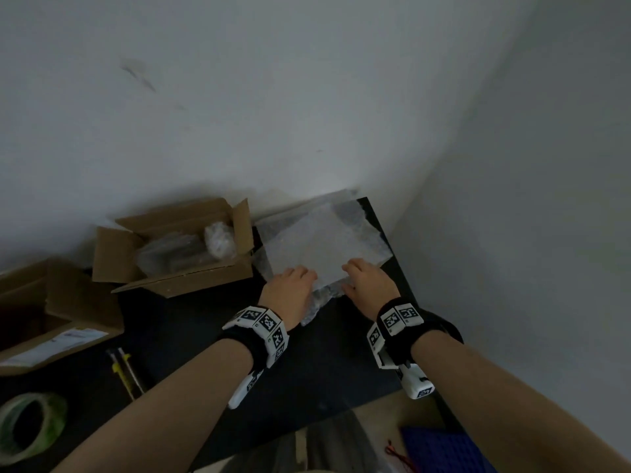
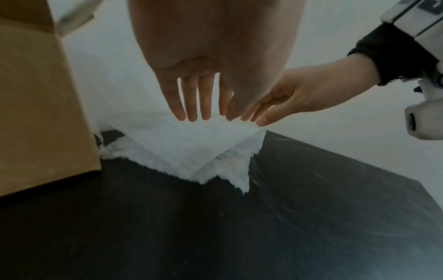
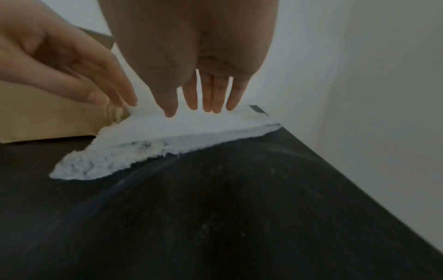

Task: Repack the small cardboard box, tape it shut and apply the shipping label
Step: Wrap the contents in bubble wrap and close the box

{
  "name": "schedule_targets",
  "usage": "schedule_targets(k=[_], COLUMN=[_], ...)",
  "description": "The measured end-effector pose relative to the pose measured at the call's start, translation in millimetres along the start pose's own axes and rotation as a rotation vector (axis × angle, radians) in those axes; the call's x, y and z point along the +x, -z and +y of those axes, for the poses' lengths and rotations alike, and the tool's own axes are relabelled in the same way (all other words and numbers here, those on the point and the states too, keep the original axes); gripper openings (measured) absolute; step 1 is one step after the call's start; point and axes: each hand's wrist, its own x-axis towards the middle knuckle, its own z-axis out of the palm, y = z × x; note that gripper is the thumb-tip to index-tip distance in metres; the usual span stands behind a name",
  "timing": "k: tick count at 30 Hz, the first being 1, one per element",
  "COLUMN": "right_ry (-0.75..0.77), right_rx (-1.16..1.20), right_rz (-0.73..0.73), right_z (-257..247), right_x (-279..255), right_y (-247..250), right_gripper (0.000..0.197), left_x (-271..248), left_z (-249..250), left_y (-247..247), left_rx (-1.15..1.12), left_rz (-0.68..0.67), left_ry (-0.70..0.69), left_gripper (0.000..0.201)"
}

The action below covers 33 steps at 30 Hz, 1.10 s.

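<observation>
A white foam wrapping sheet (image 1: 324,240) lies folded on the black table (image 1: 307,363), in the corner by the walls. My left hand (image 1: 293,285) and right hand (image 1: 365,278) rest with straight fingers on its near edge, a little apart. The left wrist view shows my left fingers (image 2: 191,106) pointing down onto the sheet (image 2: 182,144), the right hand (image 2: 287,100) beside them. In the right wrist view, my right fingers (image 3: 210,98) touch the sheet (image 3: 167,128). The small cardboard box (image 1: 177,247) stands open left of the sheet, with wrapped items inside.
A larger open box (image 1: 51,308) bearing a label (image 1: 61,343) sits at the far left. A tape roll (image 1: 27,428) and a yellow-handled cutter (image 1: 124,373) lie near the front left. Walls close the table's back and right sides. A blue object (image 1: 444,448) lies below the table edge.
</observation>
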Motion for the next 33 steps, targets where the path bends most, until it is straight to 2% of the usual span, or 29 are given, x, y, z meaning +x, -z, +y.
schedule_targets(k=[5, 10, 12, 18, 21, 23, 24, 27, 31, 33], right_ry=[0.029, 0.045, 0.061, 0.148, 0.12, 0.103, 0.091, 0.071, 0.088, 0.109], right_rx=[0.033, 0.021, -0.023, -0.127, -0.096, -0.042, -0.015, 0.015, 0.015, 0.004], right_rz=[0.018, 0.058, 0.077, 0.124, 0.151, 0.117, 0.078, -0.039, 0.005, 0.1], right_z=[17, 26, 27, 31, 32, 31, 31, 32, 24, 18], right_x=[16, 24, 26, 31, 31, 30, 28, 20, 10, 9], right_y=[-18, -32, -30, -20, -17, -14, -14, -13, -7, 2], right_gripper=[0.043, 0.032, 0.028, 0.035, 0.03, 0.019, 0.02, 0.036, 0.042, 0.04], left_x=[20, 33, 37, 41, 42, 43, 43, 42, 40, 38], left_z=[-3, 0, 3, 12, 14, 16, 17, 16, 11, 12], left_y=[-22, -35, -36, -33, -30, -29, -29, -31, -20, -6], left_rx=[-0.005, -0.058, -0.05, 0.012, 0.056, 0.111, 0.138, 0.167, 0.092, 0.054], left_rz=[-0.08, -0.056, -0.051, -0.11, -0.125, -0.156, -0.169, -0.181, -0.1, -0.03], left_ry=[0.037, 0.054, 0.087, 0.136, 0.144, 0.15, 0.154, 0.166, 0.148, 0.104], left_gripper=[0.039, 0.034, 0.036, 0.038, 0.036, 0.035, 0.034, 0.036, 0.027, 0.02])
